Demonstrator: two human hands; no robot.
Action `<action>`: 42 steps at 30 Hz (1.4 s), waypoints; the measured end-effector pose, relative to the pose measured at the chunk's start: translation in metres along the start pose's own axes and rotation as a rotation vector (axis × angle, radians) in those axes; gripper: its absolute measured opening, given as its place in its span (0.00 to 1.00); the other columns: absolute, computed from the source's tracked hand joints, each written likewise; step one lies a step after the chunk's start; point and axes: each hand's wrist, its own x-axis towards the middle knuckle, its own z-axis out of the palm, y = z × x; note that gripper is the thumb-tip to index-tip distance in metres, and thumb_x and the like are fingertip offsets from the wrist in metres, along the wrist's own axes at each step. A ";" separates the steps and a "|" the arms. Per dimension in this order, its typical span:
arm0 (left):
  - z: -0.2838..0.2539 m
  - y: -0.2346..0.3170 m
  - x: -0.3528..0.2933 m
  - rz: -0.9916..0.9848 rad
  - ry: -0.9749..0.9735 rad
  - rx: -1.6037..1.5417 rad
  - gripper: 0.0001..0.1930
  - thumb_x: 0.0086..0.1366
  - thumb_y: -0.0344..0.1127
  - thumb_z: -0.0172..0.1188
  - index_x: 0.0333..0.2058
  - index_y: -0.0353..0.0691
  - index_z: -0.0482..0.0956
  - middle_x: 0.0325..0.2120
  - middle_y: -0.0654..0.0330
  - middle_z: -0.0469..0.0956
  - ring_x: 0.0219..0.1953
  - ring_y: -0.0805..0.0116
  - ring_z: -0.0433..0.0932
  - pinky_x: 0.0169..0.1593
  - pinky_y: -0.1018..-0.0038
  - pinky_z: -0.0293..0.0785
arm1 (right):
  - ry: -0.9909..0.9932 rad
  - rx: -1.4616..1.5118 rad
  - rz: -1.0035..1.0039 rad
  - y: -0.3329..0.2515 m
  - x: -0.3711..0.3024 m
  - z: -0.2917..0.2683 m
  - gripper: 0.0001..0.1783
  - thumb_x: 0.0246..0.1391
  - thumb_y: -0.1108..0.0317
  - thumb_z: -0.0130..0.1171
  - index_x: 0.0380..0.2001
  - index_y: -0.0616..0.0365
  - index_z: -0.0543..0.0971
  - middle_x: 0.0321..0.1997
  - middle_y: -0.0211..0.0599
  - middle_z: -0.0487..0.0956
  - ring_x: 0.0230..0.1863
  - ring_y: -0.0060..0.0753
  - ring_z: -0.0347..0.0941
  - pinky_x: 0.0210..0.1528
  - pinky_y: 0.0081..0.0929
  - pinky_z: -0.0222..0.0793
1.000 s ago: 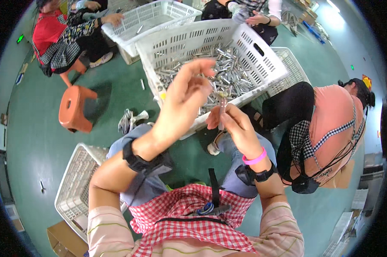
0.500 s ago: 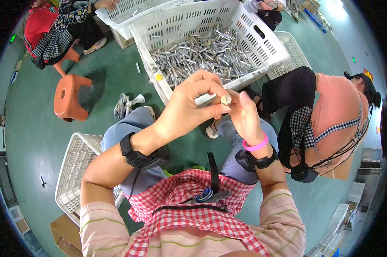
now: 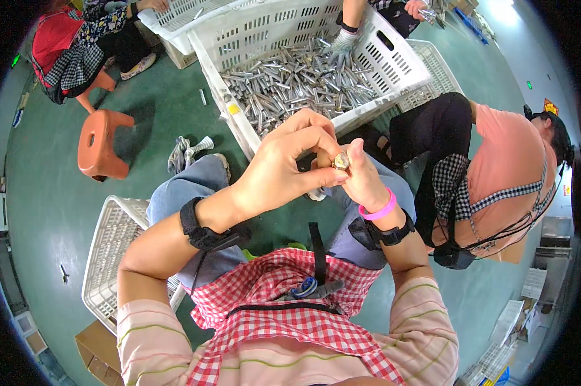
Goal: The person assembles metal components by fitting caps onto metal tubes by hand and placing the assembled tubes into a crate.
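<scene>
My left hand (image 3: 284, 157) is closed, with its thumb and index finger pinching a small metal piece (image 3: 341, 161). The piece's round, yellowish-silver end points up at me, and its length is hidden. My right hand (image 3: 366, 179) is curled against the same piece from the right, thumb raised beside it; its other fingers are partly hidden behind the left hand. Just beyond both hands stands a large white plastic crate (image 3: 258, 32), holding a heap of silvery metal tubes (image 3: 297, 80).
Another person's gloved hand (image 3: 343, 51) reaches into the crate. A person in pink (image 3: 506, 161) sits close on my right. An orange stool (image 3: 102, 145) and grey gloves (image 3: 186, 153) are at left. Beside my left leg is a white basket (image 3: 113, 238).
A co-worker's gloved hand has come into the crate from the far side. My hands have moved slightly down, and the piece's round end now shows more fully.
</scene>
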 end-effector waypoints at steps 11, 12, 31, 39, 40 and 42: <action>-0.004 0.003 -0.010 -0.049 -0.118 -0.233 0.13 0.53 0.32 0.62 0.38 0.37 0.77 0.40 0.57 0.70 0.42 0.67 0.70 0.46 0.73 0.66 | 0.022 -0.025 -0.078 0.007 -0.011 0.003 0.40 0.50 0.29 0.24 0.24 0.57 0.69 0.16 0.22 0.61 0.17 0.12 0.54 0.17 0.13 0.46; -0.003 0.003 -0.011 -0.055 -0.113 -0.281 0.12 0.53 0.32 0.62 0.37 0.36 0.77 0.39 0.57 0.70 0.42 0.67 0.70 0.46 0.73 0.66 | -0.012 -0.018 -0.039 0.008 -0.011 0.001 0.41 0.51 0.29 0.22 0.26 0.58 0.69 0.17 0.23 0.62 0.17 0.13 0.55 0.17 0.14 0.47; -0.006 -0.009 0.014 -0.107 0.023 -0.132 0.12 0.52 0.37 0.64 0.29 0.36 0.72 0.33 0.62 0.72 0.34 0.76 0.69 0.39 0.78 0.66 | -0.196 0.583 0.148 -0.003 0.012 -0.007 0.36 0.50 0.29 0.26 0.15 0.53 0.61 0.10 0.21 0.54 0.10 0.14 0.45 0.12 0.16 0.40; -0.002 -0.015 0.026 -0.247 -0.069 -0.300 0.14 0.63 0.33 0.50 0.44 0.31 0.71 0.40 0.60 0.71 0.44 0.73 0.69 0.50 0.76 0.64 | -0.264 0.702 0.189 -0.009 0.014 -0.022 0.36 0.53 0.32 0.24 0.13 0.53 0.61 0.08 0.23 0.52 0.09 0.17 0.44 0.11 0.18 0.39; -0.001 -0.016 0.027 -0.250 -0.070 -0.299 0.14 0.63 0.33 0.50 0.44 0.31 0.71 0.40 0.60 0.71 0.44 0.73 0.69 0.50 0.76 0.64 | -0.264 0.704 0.189 -0.010 0.013 -0.023 0.36 0.53 0.32 0.24 0.13 0.53 0.61 0.08 0.23 0.52 0.09 0.17 0.44 0.11 0.18 0.39; 0.002 -0.017 0.028 -0.287 -0.046 -0.397 0.12 0.63 0.31 0.51 0.42 0.31 0.72 0.40 0.61 0.71 0.43 0.75 0.69 0.48 0.77 0.65 | -0.265 0.716 0.265 -0.011 0.013 -0.026 0.37 0.52 0.30 0.22 0.13 0.53 0.61 0.08 0.22 0.52 0.09 0.17 0.45 0.11 0.17 0.39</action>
